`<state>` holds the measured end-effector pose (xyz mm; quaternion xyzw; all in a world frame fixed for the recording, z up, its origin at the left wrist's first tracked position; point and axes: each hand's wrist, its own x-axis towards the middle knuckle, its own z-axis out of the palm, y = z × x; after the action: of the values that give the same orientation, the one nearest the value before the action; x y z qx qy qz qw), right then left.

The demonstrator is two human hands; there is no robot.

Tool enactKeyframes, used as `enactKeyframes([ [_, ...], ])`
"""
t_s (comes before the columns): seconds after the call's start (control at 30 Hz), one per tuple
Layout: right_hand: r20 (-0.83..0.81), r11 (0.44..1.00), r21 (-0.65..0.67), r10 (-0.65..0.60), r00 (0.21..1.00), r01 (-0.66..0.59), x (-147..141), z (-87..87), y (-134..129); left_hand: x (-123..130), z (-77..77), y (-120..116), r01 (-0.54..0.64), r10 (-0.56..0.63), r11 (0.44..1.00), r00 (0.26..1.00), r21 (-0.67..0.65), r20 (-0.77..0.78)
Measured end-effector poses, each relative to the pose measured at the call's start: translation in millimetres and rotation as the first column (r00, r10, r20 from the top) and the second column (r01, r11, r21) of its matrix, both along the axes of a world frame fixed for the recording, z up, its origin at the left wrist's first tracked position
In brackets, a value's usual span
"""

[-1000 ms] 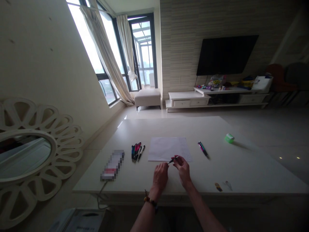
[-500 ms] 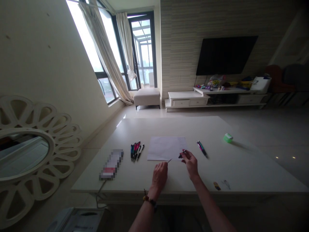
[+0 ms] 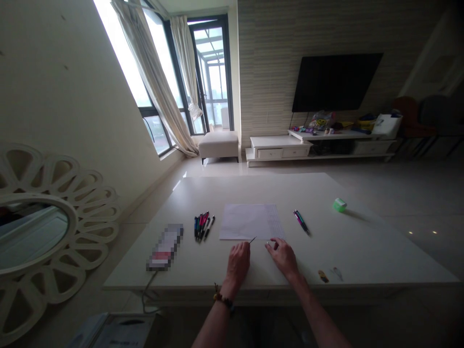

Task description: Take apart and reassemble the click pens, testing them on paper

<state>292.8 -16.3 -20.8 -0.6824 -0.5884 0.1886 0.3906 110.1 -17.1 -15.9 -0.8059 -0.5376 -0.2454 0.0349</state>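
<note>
My left hand [image 3: 238,261] is closed at the near edge of the paper, and a thin dark rod that looks like a pen refill [image 3: 253,239] sticks out from its fingers toward the upper right. Just to its right, my right hand [image 3: 284,256] pinches a small pen part [image 3: 268,243]; its light end shows at the fingertips, the rest is hidden. The white paper sheet [image 3: 248,221], with faint lines on its right side, lies flat beyond both hands. Left of it is a bunch of several pens [image 3: 203,226]; a pair of pens [image 3: 301,222] lies to its right.
On the white table [image 3: 232,273] a phone-like blurred device [image 3: 165,247] with a cable lies at left. A green-and-white small container [image 3: 340,205] stands at right. Near the front edge are a small yellow-and-dark item [image 3: 323,276] and a clear piece [image 3: 337,273].
My right hand has lowered and turned toward my left hand, so the dark pen part it showed is now mostly hidden. My left hand keeps its hold. The view has shifted slightly.
</note>
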Motion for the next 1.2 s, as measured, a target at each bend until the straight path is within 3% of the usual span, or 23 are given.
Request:
enactKeyframes([
  [0.07, -0.164, 0.997, 0.042, 0.075, 0.984, -0.069, -7.4, 5.3, 1.2, -0.3, -1.4, 0.3, 0.010, -0.010, 1.000, 1.000, 0.000, -0.005],
  [0.2, -0.444, 0.975, 0.080, 0.223, 0.868, -0.210, -37.3, 14.5, 2.5, -0.5, -3.2, 0.6, 0.035, -0.035, 0.999, 0.999, -0.004, -0.002],
  [0.3, -0.570, 0.974, 0.073, 0.216, 0.793, -0.213, -57.1, 18.9, 4.4, -0.5, -3.6, 0.6, 0.052, -0.052, 0.999, 0.999, -0.005, 0.001],
  [0.4, -0.622, 0.989, 0.085, 0.146, 0.769, -0.119, -55.3, 22.9, 8.0, -0.5, -3.5, 0.5, 0.047, -0.047, 0.999, 0.999, 0.000, -0.003],
  [0.5, -0.520, 0.997, 0.083, 0.036, 0.853, 0.009, -29.4, 26.0, 11.6, -0.4, -3.1, 0.3, 0.040, -0.040, 0.999, 0.999, 0.010, 0.001],
  [0.6, -0.178, 1.000, -0.017, 0.021, 0.984, -0.024, 3.6, 24.6, 11.4, -0.1, -2.1, 0.2, 0.043, -0.043, 0.999, 0.999, 0.015, 0.023],
  [0.7, 0.101, 0.985, -0.172, 0.043, 0.994, -0.025, 23.7, 19.0, 7.2, -0.1, -1.0, -0.2, 0.052, -0.052, 0.999, 0.998, 0.012, 0.044],
  [0.77, 0.137, 0.979, -0.200, 0.055, 0.989, -0.027, 28.2, 15.6, 4.4, -0.1, -0.6, -0.4, 0.049, -0.049, 0.999, 0.998, 0.004, 0.046],
  [0.97, -0.246, 0.997, -0.082, -0.036, 0.968, 0.016, 25.4, 14.7, -1.9, 0.5, -0.9, -0.6, 0.048, -0.048, 0.999, 0.998, -0.009, 0.051],
  [1.1, -0.343, 0.998, -0.050, 0.013, 0.939, -0.032, -3.4, 10.2, -12.0, 1.1, 0.5, -1.5, 0.064, -0.064, 0.998, 0.995, -0.004, 0.078],
  [1.2, -0.585, 0.985, -0.021, 0.125, 0.802, -0.169, -41.2, 5.4, -16.5, 0.3, 0.5, -2.4, 0.116, -0.114, 0.993, 0.988, -0.004, 0.107],
])
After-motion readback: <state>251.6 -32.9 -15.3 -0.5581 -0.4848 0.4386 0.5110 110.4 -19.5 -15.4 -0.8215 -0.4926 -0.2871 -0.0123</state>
